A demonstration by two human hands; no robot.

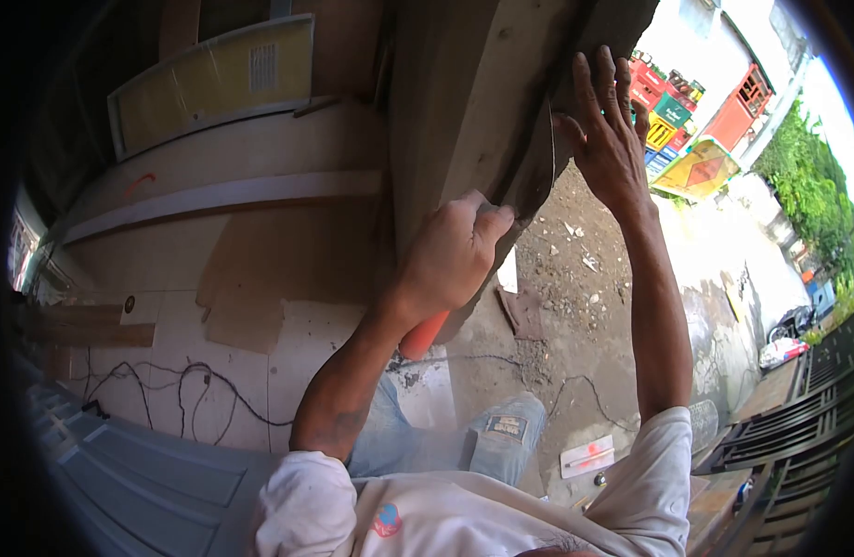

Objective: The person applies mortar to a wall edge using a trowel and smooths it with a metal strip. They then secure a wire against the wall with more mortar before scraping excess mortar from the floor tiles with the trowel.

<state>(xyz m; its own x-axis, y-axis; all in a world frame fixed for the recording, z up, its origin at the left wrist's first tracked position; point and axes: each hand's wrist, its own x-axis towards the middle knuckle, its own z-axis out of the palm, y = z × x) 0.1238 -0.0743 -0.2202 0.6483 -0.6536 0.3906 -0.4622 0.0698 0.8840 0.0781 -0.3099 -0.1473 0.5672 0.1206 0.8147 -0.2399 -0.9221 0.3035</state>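
A tall grey-brown wooden board (455,102) stands upright in front of me. A thin dark strip (538,172) curls along its right edge. My left hand (455,255) is closed on an orange-handled tool (423,336), thumb pressed near the strip's lower end; the tool's working end is hidden behind the hand. My right hand (608,130) lies higher up with fingers spread flat against the strip and the board's edge. My jeans-clad knees (501,432) show below.
Plywood sheets (260,278) and a black cable (185,381) lie on the floor at left. A grey panelled door (139,473) lies at lower left. Rubble covers the ground (575,278) at right, with a small white card (586,455). A dark metal gate (798,399) stands far right.
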